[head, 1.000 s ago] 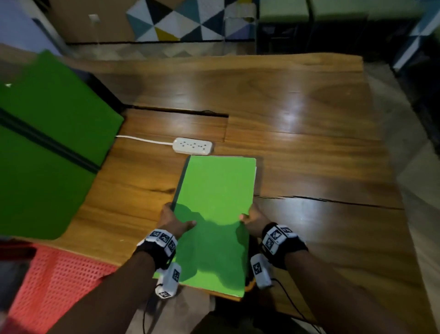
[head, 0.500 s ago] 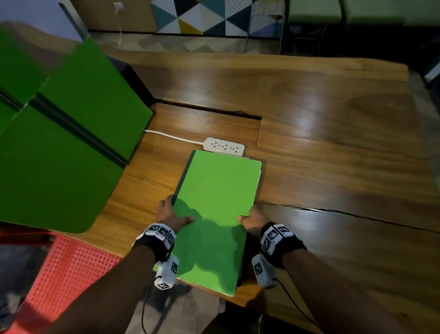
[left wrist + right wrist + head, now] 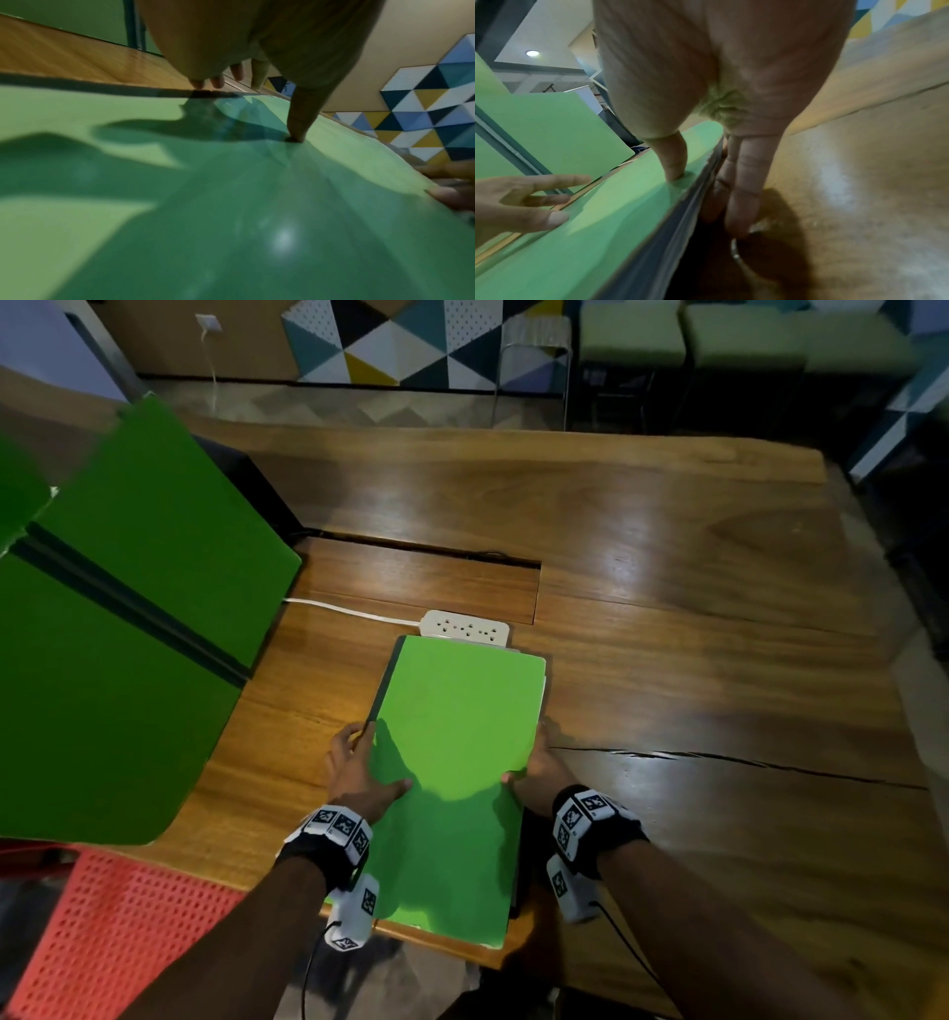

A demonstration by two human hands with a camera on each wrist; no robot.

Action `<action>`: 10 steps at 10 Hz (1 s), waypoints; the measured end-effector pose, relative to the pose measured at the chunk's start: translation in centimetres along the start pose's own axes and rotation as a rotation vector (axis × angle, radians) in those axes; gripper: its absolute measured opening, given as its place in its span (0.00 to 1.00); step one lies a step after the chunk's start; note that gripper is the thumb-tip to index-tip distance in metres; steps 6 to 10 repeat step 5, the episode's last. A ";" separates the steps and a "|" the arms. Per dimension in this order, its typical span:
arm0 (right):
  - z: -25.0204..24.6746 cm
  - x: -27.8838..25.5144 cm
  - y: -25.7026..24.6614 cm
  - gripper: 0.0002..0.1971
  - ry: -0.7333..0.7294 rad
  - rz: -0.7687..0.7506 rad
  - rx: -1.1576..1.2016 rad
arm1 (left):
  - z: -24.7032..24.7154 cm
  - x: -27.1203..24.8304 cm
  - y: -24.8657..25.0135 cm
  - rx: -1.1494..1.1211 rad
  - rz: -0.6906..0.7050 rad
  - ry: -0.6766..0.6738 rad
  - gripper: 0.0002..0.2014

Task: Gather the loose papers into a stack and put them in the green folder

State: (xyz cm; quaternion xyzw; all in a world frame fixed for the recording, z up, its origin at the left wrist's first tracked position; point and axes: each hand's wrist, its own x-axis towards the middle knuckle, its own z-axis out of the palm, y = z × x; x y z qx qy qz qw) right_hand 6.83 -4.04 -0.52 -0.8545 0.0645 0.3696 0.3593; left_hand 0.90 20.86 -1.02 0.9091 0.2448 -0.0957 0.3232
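The folder (image 3: 452,783) has slid up against the power strip (image 3: 464,625). Left hand (image 3: 359,775) and right hand (image 3: 539,770) pinch its side edges. Papers seem tucked inside, so probably just squaring up.

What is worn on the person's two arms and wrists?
Both arms are bare, without sleeves. The left hand and right hand each have a black wristband carrying white blocks printed with black square markers. A white camera unit hangs under each wrist, with a thin black cable.

Right hand (image 3: 721,97) pinches green folder (image 3: 598,233) edge; fingers (image 3: 744,182) beneath.
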 end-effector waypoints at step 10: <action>-7.2 -6.1 2.7 0.24 0.152 -0.134 -0.282 | 7.9 -9.9 -1.2 0.036 0.817 -0.146 0.18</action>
